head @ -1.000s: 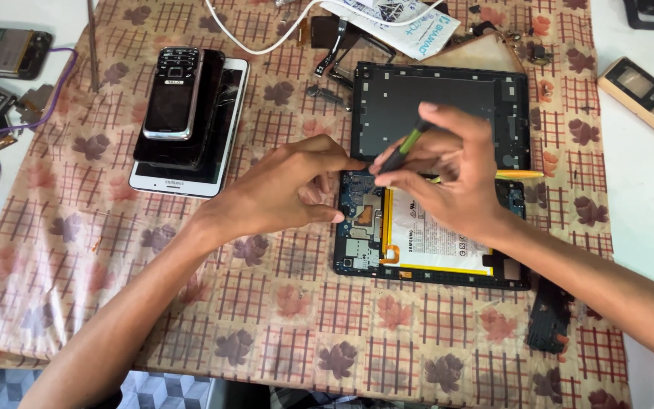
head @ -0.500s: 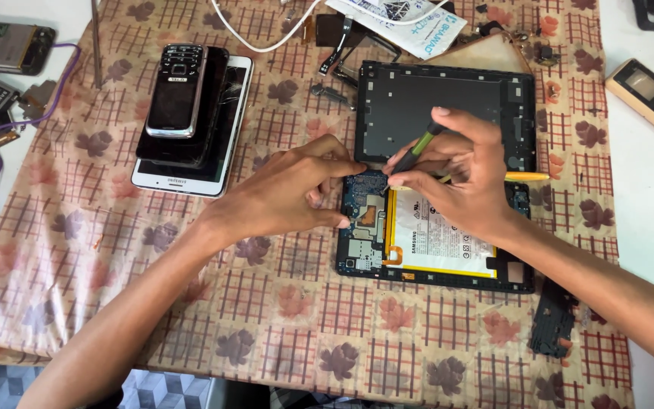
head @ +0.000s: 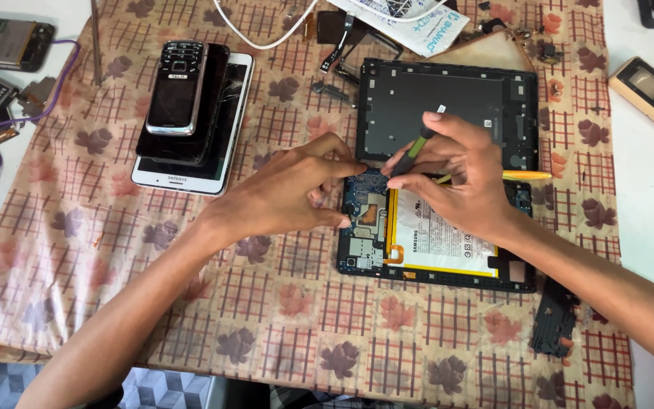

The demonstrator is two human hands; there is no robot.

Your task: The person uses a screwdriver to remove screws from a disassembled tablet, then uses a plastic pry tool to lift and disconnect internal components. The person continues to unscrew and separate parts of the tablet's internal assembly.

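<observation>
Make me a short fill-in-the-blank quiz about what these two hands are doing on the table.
1. The right hand grips a slim tool with a ____ handle.
2. The left hand rests at the edge of an opened ____, whose circuit board and battery show.
3. The removed black back cover lies just ____ the opened device in the picture.
4. A small keypad phone sits on top of a ____ of phones.

Missing words: green; tablet; above; stack
</observation>
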